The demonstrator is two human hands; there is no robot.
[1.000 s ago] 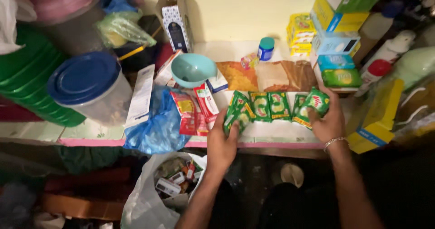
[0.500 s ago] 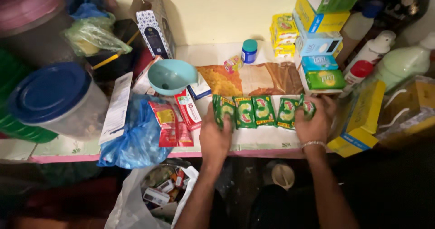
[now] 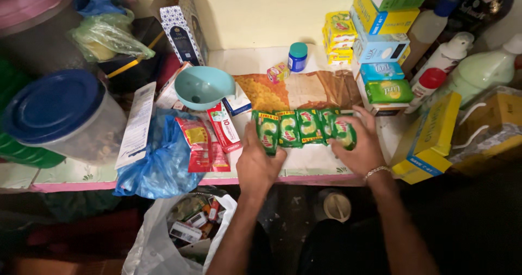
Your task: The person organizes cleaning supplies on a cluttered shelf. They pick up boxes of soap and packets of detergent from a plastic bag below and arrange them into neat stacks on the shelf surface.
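**A:** The shelf [image 3: 304, 169] was a crowded, paper-lined ledge with a pink front edge against a pale yellow wall [image 3: 261, 14]. What sat on it?

**B:** Largest, at the far left, a clear plastic tub with a blue lid [image 3: 54, 112]. Right of it lay a crumpled blue plastic bag [image 3: 163, 161], and at the right a stack of yellow, blue and green cartons [image 3: 380, 41], with a yellow box [image 3: 427, 139] nearer. Smaller: a teal plastic bowl [image 3: 204, 87], red sachets [image 3: 204, 144], and a small blue-capped jar [image 3: 297, 56] at the back.

**A:** And the hands?

**B:** Both held a strip of joined green foil sachets [image 3: 304, 128], near the shelf's front edge, right of centre. The left hand [image 3: 258, 163] pinched its left end; the right hand [image 3: 359, 144], with a bracelet at the wrist, pressed fingers over its right end.

**A:** What had changed?

**B:** A second earlier the strip stretched wider between the hands. Now the packets overlapped and the hands sat closer together, so I judged the strip was being gathered into a compact bundle. The other things appeared undisturbed.
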